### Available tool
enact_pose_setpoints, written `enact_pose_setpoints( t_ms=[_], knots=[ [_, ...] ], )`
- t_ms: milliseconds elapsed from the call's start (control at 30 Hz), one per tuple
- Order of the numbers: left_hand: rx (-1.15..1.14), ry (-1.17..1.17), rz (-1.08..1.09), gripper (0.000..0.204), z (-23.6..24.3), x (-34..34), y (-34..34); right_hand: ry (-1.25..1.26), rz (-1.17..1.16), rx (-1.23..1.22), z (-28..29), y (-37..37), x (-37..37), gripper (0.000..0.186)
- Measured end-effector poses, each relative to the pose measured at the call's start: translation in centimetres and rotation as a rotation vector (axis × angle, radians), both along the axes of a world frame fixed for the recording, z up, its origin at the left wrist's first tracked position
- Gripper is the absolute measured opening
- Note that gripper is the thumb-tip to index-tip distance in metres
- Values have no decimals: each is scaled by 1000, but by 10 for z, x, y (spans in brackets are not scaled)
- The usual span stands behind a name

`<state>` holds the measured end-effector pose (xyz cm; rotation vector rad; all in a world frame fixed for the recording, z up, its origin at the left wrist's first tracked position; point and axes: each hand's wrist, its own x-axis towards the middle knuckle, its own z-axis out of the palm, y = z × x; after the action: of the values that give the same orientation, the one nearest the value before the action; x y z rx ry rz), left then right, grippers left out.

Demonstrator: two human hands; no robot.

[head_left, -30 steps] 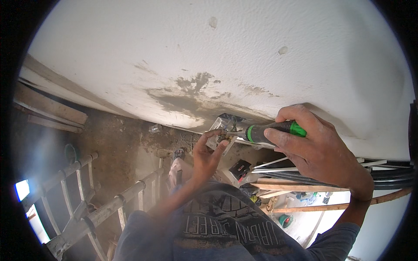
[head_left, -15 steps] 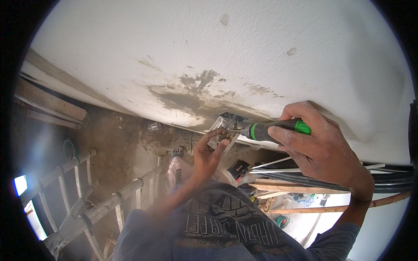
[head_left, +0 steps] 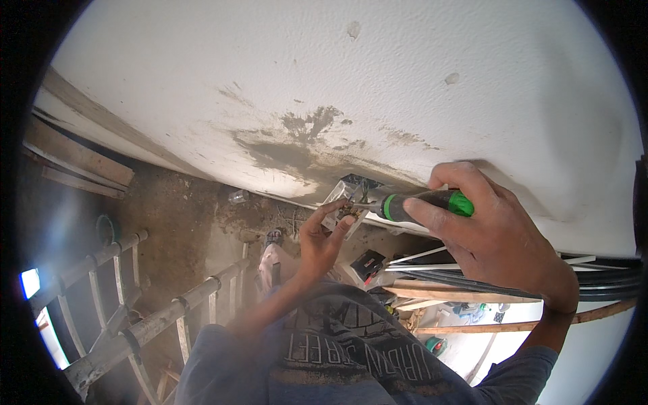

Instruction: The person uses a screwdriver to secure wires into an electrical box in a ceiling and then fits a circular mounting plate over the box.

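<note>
Black and green, the screwdriver [head_left: 398, 207] sits in our right hand [head_left: 497, 229], fingers clamped around it, and points leftward to the small fitting [head_left: 347, 212] that our left hand [head_left: 320, 244] pinches between its fingers near the lower edge of the white wall [head_left: 398, 81].

Black-green screwdriver [head_left: 398, 207] sideways, tip at pale fitting [head_left: 358, 225].

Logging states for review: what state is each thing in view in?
Right hand: closed around screwdriver
Screwdriver: held, shaft tip at pale fitting
Left hand: finger and thumb pinching pale fitting
Pale fitting: held by wall opening; connections too small to tell
Wall opening: partly visible, dark inside
Wall: smeared grey-brown
Black pipes: bunched together
</note>
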<state>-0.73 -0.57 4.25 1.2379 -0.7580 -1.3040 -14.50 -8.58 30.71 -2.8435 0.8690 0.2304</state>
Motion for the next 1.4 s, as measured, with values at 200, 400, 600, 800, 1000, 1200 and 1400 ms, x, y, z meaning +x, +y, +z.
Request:
enact_pose_setpoints(
  t_ms=[200, 400, 600, 800, 1000, 1200, 1400],
  knots=[
    [-38, 17, 19, 35, -7, -3, 1, 135, 81, 4, 5, -3, 3, 40],
    [-81, 18, 26, 35, -16, -4, 0, 162, -92, 99, 12, 2, 14, 45],
    [-89, -24, -6, 35, -11, -1, -1, 255, 79, -152, 14, -4, 11, 45],
    [-152, -47, 24, 33, -15, 1, 0, 450, 32, -74, 20, -5, 26, 37],
    [-135, 0, -54, 33, -11, 5, -4, 361, -157, -26, 23, 8, 27, 35],
    [-115, -38, -126, 39, -14, 9, -7, 250, -209, -162, 33, 18, 17, 45],
    [-104, 195, -101, 54, -30, 38, 6, -703, -644, -408, 22, 113, -104, 57]
  ],
)
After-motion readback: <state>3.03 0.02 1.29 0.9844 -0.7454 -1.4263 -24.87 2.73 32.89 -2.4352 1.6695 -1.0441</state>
